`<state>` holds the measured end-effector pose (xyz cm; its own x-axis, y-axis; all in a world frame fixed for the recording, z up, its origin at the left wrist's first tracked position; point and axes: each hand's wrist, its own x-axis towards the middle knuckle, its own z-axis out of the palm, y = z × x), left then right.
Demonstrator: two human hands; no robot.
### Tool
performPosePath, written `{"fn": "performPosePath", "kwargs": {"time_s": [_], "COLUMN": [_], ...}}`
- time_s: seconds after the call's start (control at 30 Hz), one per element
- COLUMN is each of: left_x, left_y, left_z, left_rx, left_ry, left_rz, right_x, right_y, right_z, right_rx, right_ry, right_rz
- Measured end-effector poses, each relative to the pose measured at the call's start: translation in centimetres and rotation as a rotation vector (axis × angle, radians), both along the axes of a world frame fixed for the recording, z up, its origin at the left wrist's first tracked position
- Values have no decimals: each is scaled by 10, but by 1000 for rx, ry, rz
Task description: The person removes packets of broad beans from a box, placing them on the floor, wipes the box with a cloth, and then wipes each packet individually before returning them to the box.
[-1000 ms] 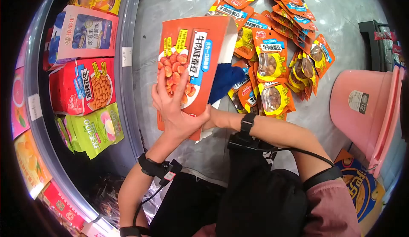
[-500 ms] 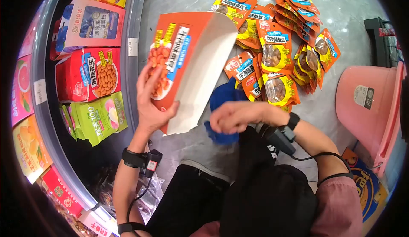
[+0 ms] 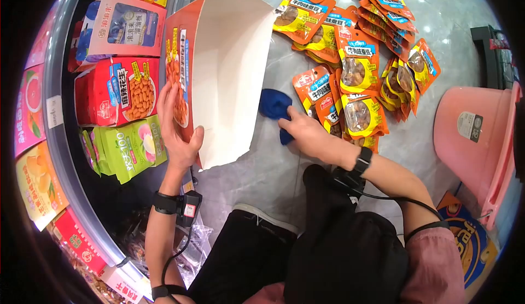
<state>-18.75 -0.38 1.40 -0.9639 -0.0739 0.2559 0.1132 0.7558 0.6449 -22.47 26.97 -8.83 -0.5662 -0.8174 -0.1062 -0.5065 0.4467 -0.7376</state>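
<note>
An orange display box [image 3: 232, 80] stands tilted at the left of centre, its white inside facing up and right and nothing visible in it. My left hand [image 3: 178, 129] grips the box's printed side near its lower end, thumb over the edge. Right of the box, my right hand [image 3: 311, 135] has its fingers closed on a dark blue cloth [image 3: 275, 104], which hangs over the grey floor. Just beyond that hand lie many orange and yellow snack packets [image 3: 358, 71], spread and partly stacked on the floor.
Shelves at the left hold a pink box [image 3: 123, 26], a red peanut box [image 3: 121, 89] and green packets [image 3: 128, 148]. A pink tub [image 3: 470, 134] stands at the right, with a blue and yellow printed box [image 3: 465, 241] below it. Clear plastic wrapping [image 3: 196, 252] lies at the lower left.
The box has moved left and turned so its white inside shows. My right hand has come off the box and now holds the cloth, to the right of the box.
</note>
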Motion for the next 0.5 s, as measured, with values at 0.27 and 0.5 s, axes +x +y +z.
{"fn": "performPosePath", "kwargs": {"time_s": [0.27,0.5], "left_x": [7,1], "left_y": [13,54], "left_z": [-4,14], "left_rx": [43,221], "left_ry": [91,144], "left_rz": [19,-46], "right_x": [-42,23], "right_y": [-21,-98], "right_z": [104,71], "right_rx": [-620,-664], "right_ry": [-800,-991], "right_rz": [9,-37]}}
